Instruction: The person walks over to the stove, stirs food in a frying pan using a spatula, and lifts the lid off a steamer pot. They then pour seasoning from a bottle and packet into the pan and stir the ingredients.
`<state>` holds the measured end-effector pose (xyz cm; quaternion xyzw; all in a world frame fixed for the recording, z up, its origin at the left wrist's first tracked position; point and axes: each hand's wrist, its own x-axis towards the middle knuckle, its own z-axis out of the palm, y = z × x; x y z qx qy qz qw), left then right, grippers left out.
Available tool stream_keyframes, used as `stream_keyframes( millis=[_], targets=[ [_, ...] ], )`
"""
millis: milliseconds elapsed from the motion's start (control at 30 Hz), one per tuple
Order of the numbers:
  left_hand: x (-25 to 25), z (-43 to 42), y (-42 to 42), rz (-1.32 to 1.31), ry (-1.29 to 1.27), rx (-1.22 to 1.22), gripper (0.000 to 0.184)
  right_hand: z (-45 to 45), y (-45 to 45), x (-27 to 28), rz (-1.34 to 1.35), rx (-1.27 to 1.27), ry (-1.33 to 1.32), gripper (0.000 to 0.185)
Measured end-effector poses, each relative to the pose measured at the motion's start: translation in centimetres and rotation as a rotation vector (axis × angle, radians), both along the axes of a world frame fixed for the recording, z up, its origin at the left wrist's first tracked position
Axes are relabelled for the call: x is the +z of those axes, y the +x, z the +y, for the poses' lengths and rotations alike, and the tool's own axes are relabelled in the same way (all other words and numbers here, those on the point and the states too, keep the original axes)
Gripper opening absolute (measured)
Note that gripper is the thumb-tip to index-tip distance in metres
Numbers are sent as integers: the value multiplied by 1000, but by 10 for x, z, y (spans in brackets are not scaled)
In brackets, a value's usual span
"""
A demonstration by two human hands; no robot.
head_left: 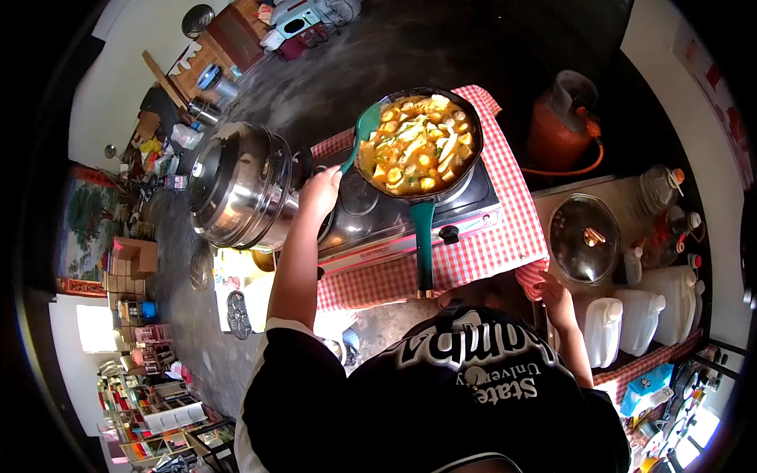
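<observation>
I see chunky, orange-brown stew point(418, 146) in the pan point(475, 126); left hand point(321, 193) clamped on green spatula point(366, 126). Right hand point(557, 301): cannot tell.

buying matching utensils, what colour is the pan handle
The pan handle is green with a black section near its end, clearest in the head view.

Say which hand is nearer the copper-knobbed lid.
Right: the right hand is just on the near side of the lid; the left hand is across the stove, holding the green spatula.
</observation>
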<state>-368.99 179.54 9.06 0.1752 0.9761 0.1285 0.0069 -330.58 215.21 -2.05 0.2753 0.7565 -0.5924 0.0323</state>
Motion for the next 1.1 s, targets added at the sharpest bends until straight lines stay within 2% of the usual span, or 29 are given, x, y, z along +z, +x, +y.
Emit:
stream_keyframes(
  millis=[67,100,133,333,533,733,833,933,1033,1100],
  targets=[
    [-13,-11,-3,-337,216,119,36,2,6,-2,-3,-26,-1,32],
    [-3,-4,9,-611,492,291,36,3,8,-5,1,-50,-15,32],
    [-8,-8,7,-748,586,319,34,3,9,-8,3,-74,-30,32],
    [-26,5,4,-1032,946,283,31,1,9,-8,-17,-106,-83,34],
    [-37,39,6,-1035,1049,271,27,4,6,1,-31,-88,-57,37],
    [-14,58,26,-844,698,194,30,7,5,-6,3,-46,-12,36],
    [-21,62,37,-571,529,-13,32,3,1,-3,9,-46,3,35],
    [-11,63,53,-245,192,-137,32,3,-2,1,-22,4,-1,35],
    [4,65,77,-77,-38,-139,32,3,-9,-4,-60,40,-9,35],
    [21,68,92,-59,-168,-137,32,-3,-20,0,53,103,-73,32]
  ],
)
